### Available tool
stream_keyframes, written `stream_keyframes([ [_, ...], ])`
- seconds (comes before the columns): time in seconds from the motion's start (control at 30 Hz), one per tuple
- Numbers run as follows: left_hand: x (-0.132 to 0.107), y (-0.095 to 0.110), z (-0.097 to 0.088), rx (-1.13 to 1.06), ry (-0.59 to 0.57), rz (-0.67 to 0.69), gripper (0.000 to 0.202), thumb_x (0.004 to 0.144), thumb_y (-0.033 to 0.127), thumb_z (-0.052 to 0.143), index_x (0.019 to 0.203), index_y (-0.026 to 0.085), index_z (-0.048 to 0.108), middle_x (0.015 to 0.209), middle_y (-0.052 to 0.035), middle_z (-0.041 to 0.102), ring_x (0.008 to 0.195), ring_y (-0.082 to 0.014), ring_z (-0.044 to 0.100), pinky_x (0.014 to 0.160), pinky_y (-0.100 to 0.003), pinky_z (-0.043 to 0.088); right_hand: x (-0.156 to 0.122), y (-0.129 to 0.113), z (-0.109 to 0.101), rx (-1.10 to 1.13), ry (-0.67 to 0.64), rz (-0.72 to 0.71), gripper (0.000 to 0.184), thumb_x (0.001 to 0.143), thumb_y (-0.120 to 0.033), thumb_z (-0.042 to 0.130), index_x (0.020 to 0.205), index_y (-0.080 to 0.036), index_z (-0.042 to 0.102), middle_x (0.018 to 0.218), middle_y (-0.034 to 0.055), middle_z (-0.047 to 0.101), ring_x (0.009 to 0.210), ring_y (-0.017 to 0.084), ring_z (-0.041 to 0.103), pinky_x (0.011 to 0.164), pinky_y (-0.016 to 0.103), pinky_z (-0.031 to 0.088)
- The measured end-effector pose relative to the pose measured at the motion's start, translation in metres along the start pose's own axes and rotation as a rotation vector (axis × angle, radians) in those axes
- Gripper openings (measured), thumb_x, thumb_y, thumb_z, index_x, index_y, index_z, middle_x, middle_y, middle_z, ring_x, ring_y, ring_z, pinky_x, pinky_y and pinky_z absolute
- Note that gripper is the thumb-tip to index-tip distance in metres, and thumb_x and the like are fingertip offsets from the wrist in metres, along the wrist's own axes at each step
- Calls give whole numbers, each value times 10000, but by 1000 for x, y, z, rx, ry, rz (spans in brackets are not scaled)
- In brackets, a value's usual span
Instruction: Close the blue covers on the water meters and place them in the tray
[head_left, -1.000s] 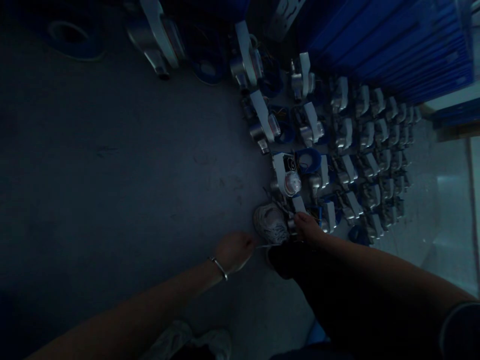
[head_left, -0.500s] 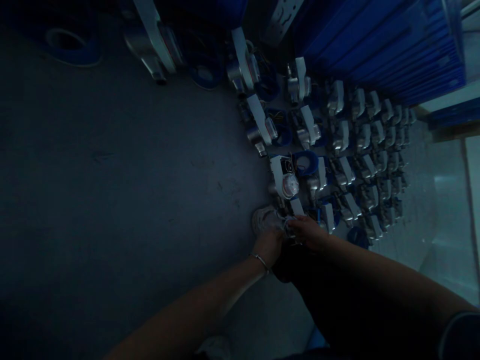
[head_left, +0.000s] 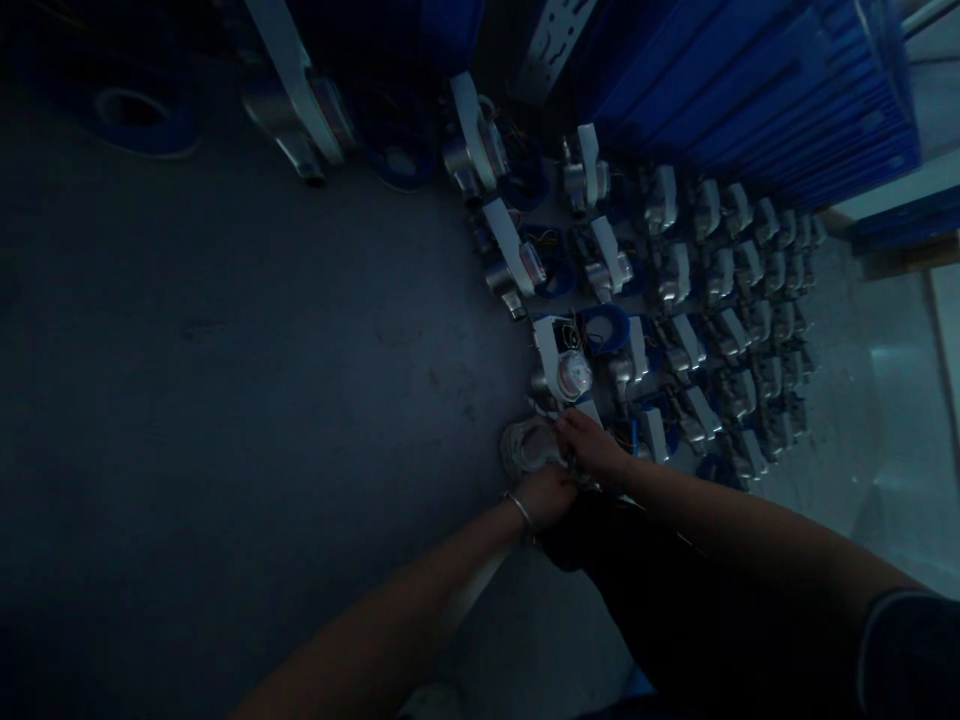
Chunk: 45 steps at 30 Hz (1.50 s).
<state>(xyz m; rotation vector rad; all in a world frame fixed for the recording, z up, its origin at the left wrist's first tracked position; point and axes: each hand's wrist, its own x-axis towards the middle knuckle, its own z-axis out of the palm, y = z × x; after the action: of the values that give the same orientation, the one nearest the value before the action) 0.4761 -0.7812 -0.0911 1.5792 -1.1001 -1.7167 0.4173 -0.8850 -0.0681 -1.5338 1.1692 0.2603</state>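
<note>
A light-coloured shoe (head_left: 525,447) is on my foot, planted on the floor below dark trousers (head_left: 637,590). My right hand (head_left: 592,446) is closed in a pinch above the shoe's lacing. From its fingertips a pale shoelace (head_left: 541,409) sticks out to the left. My left hand (head_left: 547,496), with a bracelet (head_left: 520,510) at the wrist, is closed against the top of the shoe near the ankle, on the laces. Its fingertips are partly hidden and the light is dim.
Just beyond the shoe stands a metal-and-white machine unit (head_left: 555,360) with a clear round cover. Several rows of similar units with blue parts (head_left: 606,328) stretch to the right. Blue corrugated bins (head_left: 750,90) line the back. Grey floor (head_left: 300,400) lies to the left.
My right hand has moved up and left, drawing the shoelace out past the shoe. My left hand has shifted slightly right, closer to the ankle. The view has tilted a little.
</note>
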Motion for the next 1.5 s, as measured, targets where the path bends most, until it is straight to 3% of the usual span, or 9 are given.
stream_keyframes([
  [0.27, 0, -4, 0, -19, 96, -93, 256, 836, 262, 427, 826, 151, 657, 819, -79, 673, 819, -192, 626, 692, -276, 428, -25, 31, -25, -370, -64, 3, 238, 838, -337, 447, 1036, -209, 487, 925, 41, 573, 864, 164, 527, 785, 327, 391],
  [0.4, 2, -4, 6, -150, 245, -164, 320, 809, 192, 435, 1118, 122, 477, 821, -62, 658, 785, -165, 616, 659, -258, 420, -43, 42, -37, -387, -102, 76, 426, 797, -223, 489, 1201, -199, 355, 704, -21, 544, 716, 152, 530, 727, 315, 395],
  [0.5, 1, -3, 8, -253, 309, -165, 390, 764, 137, 464, 1147, 120, 396, 721, -25, 636, 674, -155, 598, 597, -255, 398, -45, 44, -38, -368, -171, 97, 360, 807, -268, 485, 1150, -185, 412, 686, -22, 554, 681, 148, 535, 694, 299, 404],
  [0.6, -4, 0, 7, -190, 333, -115, 234, 792, 186, 471, 1023, 168, 504, 768, -29, 645, 714, -161, 602, 626, -262, 401, -43, 41, -35, -478, -277, -2, 245, 814, -327, 482, 1003, -186, 551, 884, 44, 630, 820, 180, 579, 749, 311, 417],
  [0.7, -10, 1, 5, -128, 286, -79, 177, 839, 240, 446, 889, 176, 603, 872, -50, 669, 829, -173, 611, 729, -279, 423, -42, 35, -33, -628, -335, -46, 222, 819, -302, 457, 913, -181, 618, 898, 60, 661, 858, 197, 603, 758, 308, 425],
  [0.83, -18, 3, 4, -84, 186, -19, 259, 777, 136, 479, 979, 190, 632, 1011, -47, 662, 978, -177, 583, 866, -284, 421, -47, 24, -34, -808, -374, -124, 262, 835, -275, 404, 911, -180, 636, 893, 77, 671, 867, 204, 615, 748, 302, 428],
  [1.1, -24, 7, 7, -4, 240, -111, 328, 746, 92, 418, 934, 158, 679, 1015, -105, 615, 994, -198, 557, 877, -290, 413, -54, 8, -33, -1030, -412, -249, 290, 864, -281, 354, 916, -157, 612, 900, 119, 665, 855, 227, 611, 754, 330, 416],
  [1.33, -18, -1, 3, -105, -84, -148, 186, 735, 210, 491, 772, 152, 664, 720, -46, 669, 654, -172, 621, 526, -238, 421, -54, 8, -32, -1002, -433, -208, 288, 887, -311, 360, 841, -168, 605, 902, 108, 656, 879, 225, 599, 764, 333, 416],
  [1.5, -18, -5, 0, -19, 61, -140, 215, 713, 232, 530, 880, 146, 632, 899, -79, 671, 861, -214, 611, 685, -273, 434, -50, 16, -34, -982, -406, -272, 283, 895, -299, 354, 886, -153, 596, 938, 114, 623, 923, 219, 552, 825, 343, 419],
])
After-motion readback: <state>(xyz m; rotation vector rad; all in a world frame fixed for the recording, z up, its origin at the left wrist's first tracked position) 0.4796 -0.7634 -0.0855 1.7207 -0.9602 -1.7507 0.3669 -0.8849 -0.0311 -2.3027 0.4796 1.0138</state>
